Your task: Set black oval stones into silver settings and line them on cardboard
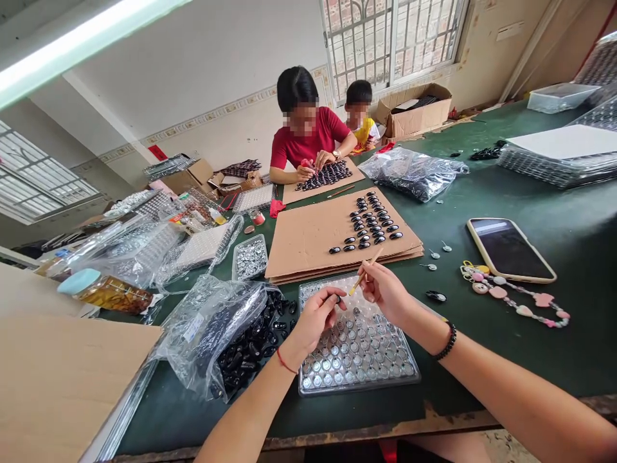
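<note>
My left hand (314,321) pinches a small glossy black piece (338,299) between thumb and fingertips, mostly covered by them. In my right hand (387,294) is a thin wooden stick (369,270), its yellow tip pointing down towards the black piece; I cannot tell whether they touch. Both hands are above a clear plastic tray (359,379) with round silvery discs in its pockets. Just beyond lies a stack of cardboard sheets (308,231), on which black oval pieces (371,222) stand in rows. Loose black pieces (250,350) spill from a plastic bag (212,321) at the left.
A small box of silvery parts (249,257) stands beside the cardboard. At the right lie a phone (511,249), a beaded strap (525,299) and a single black piece (436,296). A jar (108,290) is at the left. Across the table a person in red (308,138) works on similar pieces.
</note>
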`<state>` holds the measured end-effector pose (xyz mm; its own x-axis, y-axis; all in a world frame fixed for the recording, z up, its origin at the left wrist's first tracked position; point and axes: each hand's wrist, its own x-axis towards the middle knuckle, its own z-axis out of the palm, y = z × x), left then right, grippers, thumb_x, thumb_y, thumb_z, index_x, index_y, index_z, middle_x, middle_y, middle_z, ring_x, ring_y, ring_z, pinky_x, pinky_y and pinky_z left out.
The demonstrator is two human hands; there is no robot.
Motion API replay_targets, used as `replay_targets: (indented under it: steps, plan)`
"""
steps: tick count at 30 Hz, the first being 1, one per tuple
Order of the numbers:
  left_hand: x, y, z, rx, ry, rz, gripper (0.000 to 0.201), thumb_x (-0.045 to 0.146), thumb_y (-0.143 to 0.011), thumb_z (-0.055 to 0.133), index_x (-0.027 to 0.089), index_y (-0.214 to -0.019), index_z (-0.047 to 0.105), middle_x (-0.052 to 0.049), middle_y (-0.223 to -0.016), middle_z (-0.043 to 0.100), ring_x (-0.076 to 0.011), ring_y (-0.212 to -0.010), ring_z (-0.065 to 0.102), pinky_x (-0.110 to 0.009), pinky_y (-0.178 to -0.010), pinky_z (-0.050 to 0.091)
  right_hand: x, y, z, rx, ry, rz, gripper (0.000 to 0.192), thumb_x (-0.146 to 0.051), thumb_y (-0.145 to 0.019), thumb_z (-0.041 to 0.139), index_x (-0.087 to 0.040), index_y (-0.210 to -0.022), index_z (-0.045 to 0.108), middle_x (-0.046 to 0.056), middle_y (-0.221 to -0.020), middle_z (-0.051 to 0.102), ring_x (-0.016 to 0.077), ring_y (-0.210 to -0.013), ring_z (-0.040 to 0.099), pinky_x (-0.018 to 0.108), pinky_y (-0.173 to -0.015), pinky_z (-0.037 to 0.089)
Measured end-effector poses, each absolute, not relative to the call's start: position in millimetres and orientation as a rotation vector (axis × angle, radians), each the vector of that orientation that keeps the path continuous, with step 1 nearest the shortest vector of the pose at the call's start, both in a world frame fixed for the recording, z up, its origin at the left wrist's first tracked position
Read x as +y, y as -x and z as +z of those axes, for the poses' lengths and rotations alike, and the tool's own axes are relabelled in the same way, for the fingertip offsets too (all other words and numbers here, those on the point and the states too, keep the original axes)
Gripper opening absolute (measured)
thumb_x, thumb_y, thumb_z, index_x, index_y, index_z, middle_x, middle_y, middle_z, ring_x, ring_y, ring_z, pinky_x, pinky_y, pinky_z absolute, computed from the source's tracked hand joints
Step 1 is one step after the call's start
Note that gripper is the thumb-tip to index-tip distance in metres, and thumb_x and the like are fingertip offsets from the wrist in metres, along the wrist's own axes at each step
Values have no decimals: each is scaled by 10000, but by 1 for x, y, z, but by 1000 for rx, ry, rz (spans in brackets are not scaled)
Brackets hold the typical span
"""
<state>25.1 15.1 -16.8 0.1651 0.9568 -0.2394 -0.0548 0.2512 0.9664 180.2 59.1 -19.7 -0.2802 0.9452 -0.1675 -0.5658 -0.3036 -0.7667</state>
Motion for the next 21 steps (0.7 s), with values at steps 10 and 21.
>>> replay_targets:
  steps: [10, 21]
  plan:
    - [71, -5, -3, 1515, -1385, 1124, 262, 386, -742, 528, 157, -868, 529, -43, -814, 623, -40, -448, 465, -158, -397, 342, 51, -180, -13, -703, 713, 1865, 238, -366, -729, 560, -164, -625, 492, -52, -447, 423, 49, -376, 345, 169, -355, 240]
    - [185, -23, -18, 1731, -1679, 868, 171, 248, -664, 609, 121, -764, 664, -68, -704, 663, -120, -560, 555, -198, -461, 398, 55, -180, -7, -717, 726, 1789, 226, -368, -698, 531, -172, -602, 471, -62, -412, 394, 60, -354, 335, 175, -347, 255]
